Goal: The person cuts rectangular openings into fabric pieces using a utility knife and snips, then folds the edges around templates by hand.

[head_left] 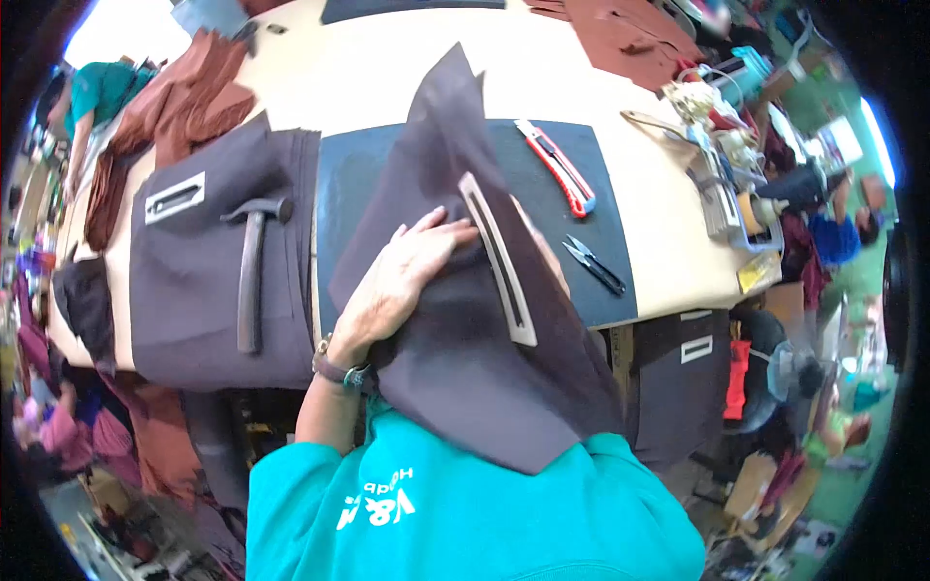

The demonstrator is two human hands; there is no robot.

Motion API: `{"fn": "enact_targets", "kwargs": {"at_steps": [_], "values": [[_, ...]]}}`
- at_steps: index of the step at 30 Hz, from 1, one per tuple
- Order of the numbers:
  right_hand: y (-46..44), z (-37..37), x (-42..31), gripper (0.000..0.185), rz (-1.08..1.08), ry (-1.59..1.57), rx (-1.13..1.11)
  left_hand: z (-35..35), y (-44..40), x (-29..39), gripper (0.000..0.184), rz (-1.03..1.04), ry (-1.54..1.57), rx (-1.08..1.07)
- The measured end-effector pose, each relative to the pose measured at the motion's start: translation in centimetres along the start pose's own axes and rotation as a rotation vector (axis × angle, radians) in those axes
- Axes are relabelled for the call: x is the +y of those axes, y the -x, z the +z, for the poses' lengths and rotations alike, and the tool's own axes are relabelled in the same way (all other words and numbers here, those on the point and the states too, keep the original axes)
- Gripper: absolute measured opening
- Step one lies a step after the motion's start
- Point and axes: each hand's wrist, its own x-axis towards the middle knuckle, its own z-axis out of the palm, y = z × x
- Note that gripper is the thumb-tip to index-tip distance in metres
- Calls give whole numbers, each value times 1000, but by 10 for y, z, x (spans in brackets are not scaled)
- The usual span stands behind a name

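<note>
A large dark purple-brown leather piece (441, 320) is raised and creased in front of my chest, its top corner pointing away from me. A long pale frame with a narrow slot (499, 261) runs down it. My left hand (402, 271) lies on the leather with its fingers stretched towards the frame; a bracelet and a watch strap are on the wrist. My right hand (542, 244) shows only as a strip along the leather's right edge; its fingers are hidden behind it. Beyond that edge, a red utility knife (557, 167) and small black thread snips (595, 265) lie on the dark cutting mat (378, 155).
A hammer (253, 281) rests on a stack of dark leather pieces (194, 300) at left. Brown leather (179, 111) lies beyond it, more (630, 44) at back right. A tool holder (717, 194) stands at the table's right edge. A person in green (97, 97) works at far left.
</note>
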Motion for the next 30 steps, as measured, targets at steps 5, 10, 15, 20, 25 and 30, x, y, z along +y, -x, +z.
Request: {"fn": "enact_targets", "kwargs": {"at_steps": [5, 10, 15, 20, 25, 30], "values": [[1, 8, 18, 73, -114, 377, 67, 9, 1, -8, 48, -148, 656, 293], [1, 18, 34, 72, -195, 466, 142, 22, 6, -13, 23, -272, 437, 399], [0, 15, 42, 67, -126, 265, 88, 24, 15, -24, 17, -166, 685, 406], [6, 20, 32, 73, -189, 464, 110, 25, 12, -17, 16, -143, 767, 473], [18, 30, 8, 56, -374, 880, 104, 31, 3, -12, 15, -81, 774, 508], [11, 12, 2, 10, -187, 700, 161, 14, 4, 8, 37, -85, 516, 858]]}}
